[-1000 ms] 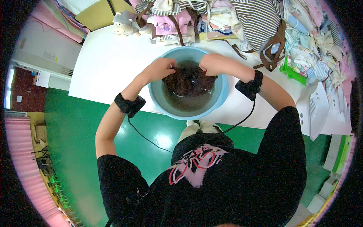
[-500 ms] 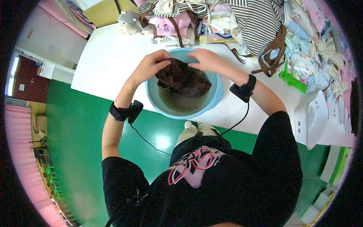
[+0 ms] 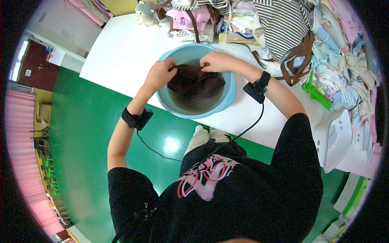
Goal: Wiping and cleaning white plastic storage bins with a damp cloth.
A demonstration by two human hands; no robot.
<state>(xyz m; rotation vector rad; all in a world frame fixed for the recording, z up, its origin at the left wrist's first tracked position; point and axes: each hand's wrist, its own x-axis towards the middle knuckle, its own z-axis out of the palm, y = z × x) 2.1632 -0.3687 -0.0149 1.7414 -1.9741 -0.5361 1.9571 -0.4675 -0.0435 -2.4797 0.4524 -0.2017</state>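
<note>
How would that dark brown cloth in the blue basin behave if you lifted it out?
The dark brown cloth would likely be floppy, since it lies bunched without a firm shape. It's probably heavy for its size, sitting in the cloudy water of the blue basin, and would likely drip when lifted.

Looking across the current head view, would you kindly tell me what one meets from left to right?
Pink curtain, left hand, dark cloth, right hand, striped fabric, white basket.
</note>
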